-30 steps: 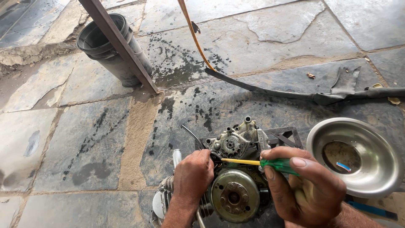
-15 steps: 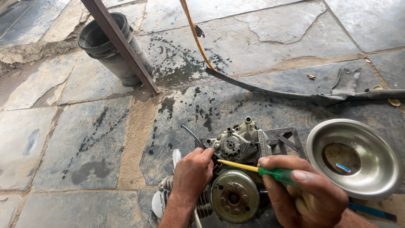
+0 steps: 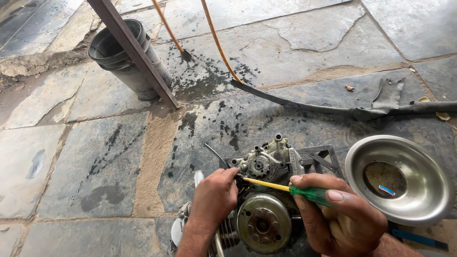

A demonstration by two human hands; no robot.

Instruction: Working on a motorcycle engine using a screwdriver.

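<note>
At the bottom centre my right hand [image 3: 340, 221] grips the green-handled screwdriver [image 3: 285, 188], tip at the engine [image 3: 264, 200], while my left hand [image 3: 214, 200] pinches closed beside it. I'd keep the shaft steady; steel bowl [image 3: 431, 190] right, black bucket [image 3: 121, 57] upper left

Stone slab floor [image 3: 95, 157], oil-stained. On it: engine block [image 3: 266, 200] on metal frame [image 3: 323, 159], steel bowl [image 3: 400, 178] beside, black bucket [image 3: 124, 57], rubber strip [image 3: 333, 108].
</note>
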